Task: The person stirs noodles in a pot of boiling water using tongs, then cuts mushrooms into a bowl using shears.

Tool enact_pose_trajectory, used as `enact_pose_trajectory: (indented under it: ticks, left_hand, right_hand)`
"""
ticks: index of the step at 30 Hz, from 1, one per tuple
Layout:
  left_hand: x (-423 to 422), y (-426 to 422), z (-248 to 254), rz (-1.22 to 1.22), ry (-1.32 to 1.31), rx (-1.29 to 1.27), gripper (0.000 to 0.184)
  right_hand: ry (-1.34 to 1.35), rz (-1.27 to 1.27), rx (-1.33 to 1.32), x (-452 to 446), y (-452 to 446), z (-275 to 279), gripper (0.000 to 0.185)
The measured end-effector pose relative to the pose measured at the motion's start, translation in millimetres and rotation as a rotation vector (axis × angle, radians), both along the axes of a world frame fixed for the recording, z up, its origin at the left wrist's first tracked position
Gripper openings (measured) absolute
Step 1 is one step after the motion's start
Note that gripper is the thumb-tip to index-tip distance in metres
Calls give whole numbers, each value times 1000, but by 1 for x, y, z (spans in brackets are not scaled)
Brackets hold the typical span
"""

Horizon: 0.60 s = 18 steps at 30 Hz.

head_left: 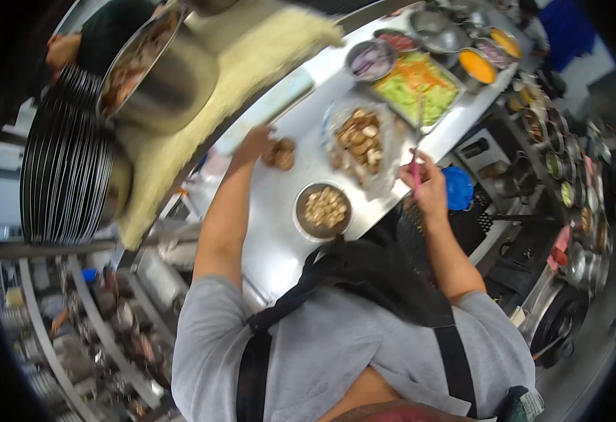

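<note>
My left hand [254, 145] is over the far-left part of the steel counter, right beside a few whole brown mushrooms [280, 154]. Its fingers are small and blurred, so whether they touch or grip anything is unclear. In my right hand [427, 184] is a knife [417, 169] with a pink handle, its narrow blade pointing away from me. Between my arms stands a round metal bowl [301, 224] holding cut pale mushroom pieces [325, 207]. An open clear plastic bag [385, 165] full of brown mushrooms [358, 141] lies near the knife.
Behind the bag sits a metal tray [431, 123] of shredded lettuce and carrot. Bowls of sliced onion [371, 62] and orange food [477, 67] surround it. A pale cutting board [269, 105] lies along the far edge. Stacked plates [65, 162] and a large pot [174, 88] occupy the upper-left shelf.
</note>
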<state>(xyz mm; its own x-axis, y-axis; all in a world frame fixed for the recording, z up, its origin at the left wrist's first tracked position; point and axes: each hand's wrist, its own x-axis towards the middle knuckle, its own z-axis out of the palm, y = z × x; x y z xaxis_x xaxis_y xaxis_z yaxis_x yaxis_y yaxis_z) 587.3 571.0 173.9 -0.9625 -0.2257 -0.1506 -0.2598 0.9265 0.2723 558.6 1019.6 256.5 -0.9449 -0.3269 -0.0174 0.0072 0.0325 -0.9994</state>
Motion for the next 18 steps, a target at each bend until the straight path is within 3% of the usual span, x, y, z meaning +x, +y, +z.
enact_pose_trajectory:
  ticks: [1, 2, 3, 7, 9, 11, 13, 14, 16, 17, 18]
  left_hand:
    - [-1, -17, -37, -42, 79, 12, 40]
    - [-10, -27, -61, -161, -111, -161, 38]
    - [-13, 12, -5, -106, -391, -199, 41]
    - [-1, 1, -19, 84, -138, 98, 45]
    - [5, -15, -44, 198, 119, 318, 44]
    - [17, -4, -27, 193, 228, 387, 41]
    - [28, 12, -6, 384, 453, 587, 34]
    - [33, 21, 8, 388, 455, 586, 34]
    - [46, 38, 33, 634, 428, 952, 33]
    - [51, 45, 38, 644, 433, 952, 33]
    - [58, 53, 41, 614, 396, 1182, 31]
  right_hand:
    - [67, 7, 30, -2, 6, -4, 57]
    - [98, -6, 116, -2, 12, -1, 57]
    - [87, -23, 169, 1, 16, 8, 56]
    - [108, -48, 149, 12, 38, 12, 56]
    - [105, -39, 199, 21, 42, 15, 57]
    - [207, 29, 328, 31, 45, 14, 59]
    - [255, 55, 335, 42, 41, 19, 61]
    - [267, 96, 356, 48, 36, 27, 63]
    - [288, 191, 326, 56, 26, 33, 68]
    - [304, 238, 342, 60, 20, 36, 68]
    - [297, 287, 375, 63, 14, 40, 67]
